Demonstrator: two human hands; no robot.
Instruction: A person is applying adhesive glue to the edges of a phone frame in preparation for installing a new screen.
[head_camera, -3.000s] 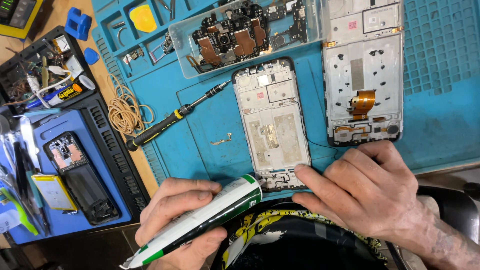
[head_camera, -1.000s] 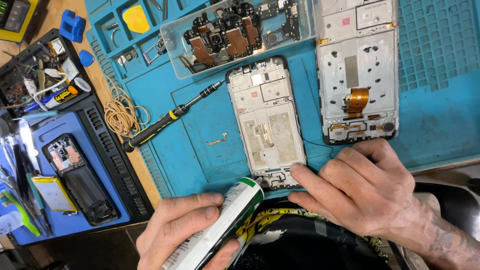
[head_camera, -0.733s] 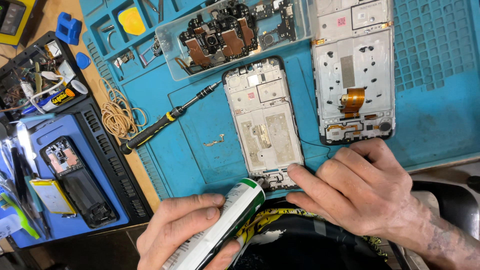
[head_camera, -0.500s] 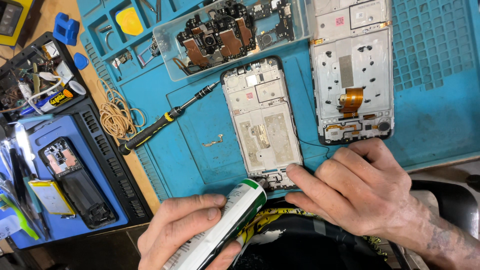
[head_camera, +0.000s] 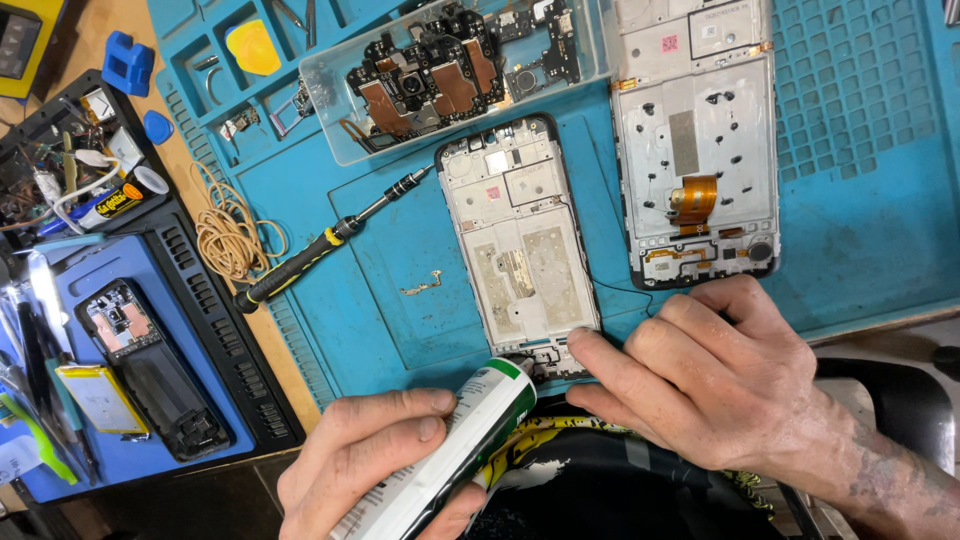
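Observation:
My left hand (head_camera: 375, 465) grips a white tube with a green band (head_camera: 470, 425), its tip pointing at the bottom edge of an opened phone frame (head_camera: 520, 240) lying on the blue work mat (head_camera: 860, 200). My right hand (head_camera: 700, 375) rests at that frame's lower right corner, index fingertip pressing beside the tube's tip. A second opened phone frame with an orange flex cable (head_camera: 695, 150) lies to the right of the first.
A black-and-yellow screwdriver (head_camera: 320, 245) lies left of the frame. A clear tray of circuit boards (head_camera: 450, 70) sits behind. At the left are coiled rubber bands (head_camera: 225, 225), a dark phone body (head_camera: 150, 365) on a blue pad and a black parts tray (head_camera: 70, 160).
The tube has tilted up and its tip has come closer to the frame's bottom edge. My right hand keeps its place at the lower corner.

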